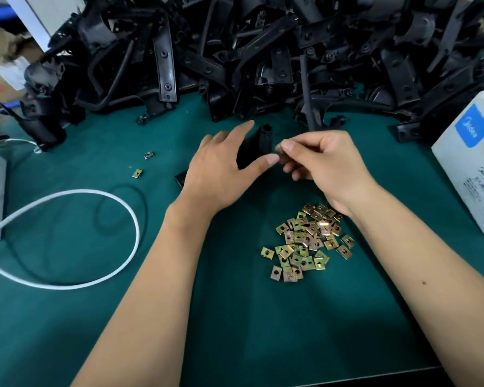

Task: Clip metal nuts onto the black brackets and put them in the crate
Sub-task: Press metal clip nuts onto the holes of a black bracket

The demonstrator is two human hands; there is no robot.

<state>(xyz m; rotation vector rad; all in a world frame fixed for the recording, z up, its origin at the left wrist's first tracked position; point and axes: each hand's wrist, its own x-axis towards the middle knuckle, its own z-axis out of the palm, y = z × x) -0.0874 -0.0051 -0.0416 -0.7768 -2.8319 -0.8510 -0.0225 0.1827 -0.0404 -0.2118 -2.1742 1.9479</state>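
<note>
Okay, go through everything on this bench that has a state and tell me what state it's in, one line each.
left hand: holds a black bracket
black bracket: upright in hand
right hand: pinches a clip nut at the bracket
clip nut: not yet visibly seated
nut pile: loose on the mat
bracket heap: piled
white cable: looped

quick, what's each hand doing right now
Left hand: holds a black bracket.
Right hand: pinches something small, likely a metal nut, at the bracket.

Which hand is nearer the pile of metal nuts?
Right. The right hand has its wrist directly above the pile of metal nuts; the left hand is farther up-left.
</note>
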